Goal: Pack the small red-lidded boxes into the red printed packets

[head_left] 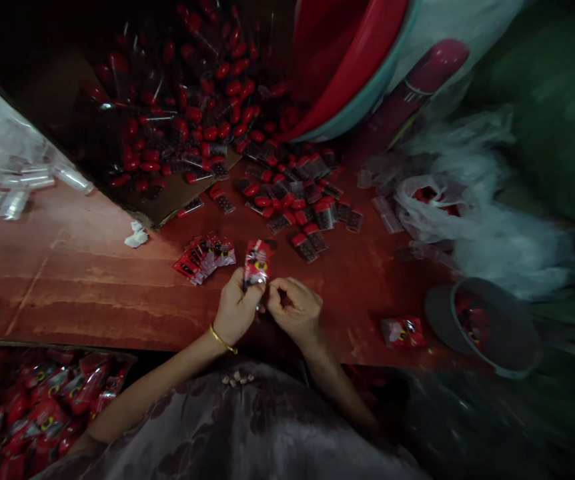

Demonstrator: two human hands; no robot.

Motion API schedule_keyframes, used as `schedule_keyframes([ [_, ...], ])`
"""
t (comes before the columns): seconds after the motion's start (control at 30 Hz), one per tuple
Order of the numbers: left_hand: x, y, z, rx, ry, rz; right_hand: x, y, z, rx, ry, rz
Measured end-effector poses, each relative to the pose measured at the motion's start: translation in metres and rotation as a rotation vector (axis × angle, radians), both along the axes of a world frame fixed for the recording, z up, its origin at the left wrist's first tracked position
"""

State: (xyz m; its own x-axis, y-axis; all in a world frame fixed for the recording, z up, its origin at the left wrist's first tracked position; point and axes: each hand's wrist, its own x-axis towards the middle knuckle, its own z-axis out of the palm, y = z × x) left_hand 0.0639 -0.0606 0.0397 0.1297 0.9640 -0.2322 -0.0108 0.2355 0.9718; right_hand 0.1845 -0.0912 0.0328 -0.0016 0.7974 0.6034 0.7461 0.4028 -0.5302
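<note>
My left hand [237,305] pinches a small red printed packet [257,261] by its lower end, the packet pointing away from me. Close beside the packet's lower right edge, my right hand [295,308] has thumb and fingers curled together; what they grip, if anything, is hidden. Left of the packet, a fanned stack of similar red packets [202,257] lies on the reddish wooden table [117,280]. Beyond my hands are many small clear tubes with red caps [312,187], dark contents showing through the plastic.
A tilted cardboard box [167,210] spills capped tubes. Empty clear tubes [12,193] lie left; a red basin [357,67] stands behind. At right are plastic bags [497,233], a grey bucket [442,320] and a filled red packet [402,332]. Red packets [47,413] fill a lower-left container.
</note>
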Motion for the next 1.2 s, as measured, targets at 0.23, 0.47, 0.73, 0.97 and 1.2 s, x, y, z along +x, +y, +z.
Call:
schedule_keyframes([
  [0.23,-0.006,0.013,0.001,-0.073,-0.110,-0.048,-0.002,-0.001,0.008,-0.032,0.052,-0.045],
  [0.47,-0.004,0.007,-0.011,0.047,-0.025,-0.179,0.012,0.016,0.004,-0.124,-0.119,0.054],
  [0.73,-0.003,0.004,-0.020,-0.001,-0.035,-0.317,0.019,0.018,0.003,-0.055,-0.296,0.057],
  [0.97,-0.001,-0.007,-0.011,-0.003,-0.018,-0.304,0.026,0.015,0.003,0.082,-0.332,0.054],
  [1.2,0.007,-0.001,-0.011,0.076,0.095,-0.148,0.008,-0.016,0.000,0.008,-0.269,0.214],
])
